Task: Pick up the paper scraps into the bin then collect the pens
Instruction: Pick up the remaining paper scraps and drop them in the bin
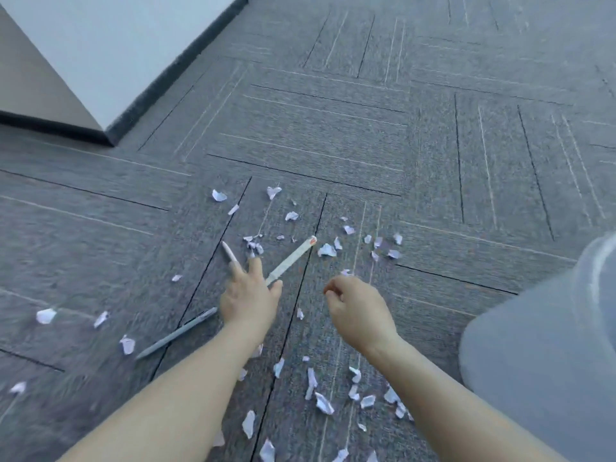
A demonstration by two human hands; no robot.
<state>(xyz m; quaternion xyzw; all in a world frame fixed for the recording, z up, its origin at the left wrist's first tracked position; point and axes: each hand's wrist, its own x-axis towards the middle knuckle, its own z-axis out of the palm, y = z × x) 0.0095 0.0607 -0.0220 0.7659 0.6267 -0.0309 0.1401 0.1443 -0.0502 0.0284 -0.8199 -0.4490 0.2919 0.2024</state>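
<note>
Carpet [333, 128] scraps [326, 250] lie just beyond left hand [248, 296] fingers [255, 266].

This looks like an office or a similar commercial interior. The floor is grey carpet tiles [333, 128] laid in alternating directions with thin stripe lines, meeting a plain white wall [110, 45] edged with a dark skirting [173, 71] at an outside corner.

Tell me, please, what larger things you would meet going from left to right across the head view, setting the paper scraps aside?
Grey pen on the carpet → left hand → white pen with the red end → right hand → pale bin at the right edge.
</note>
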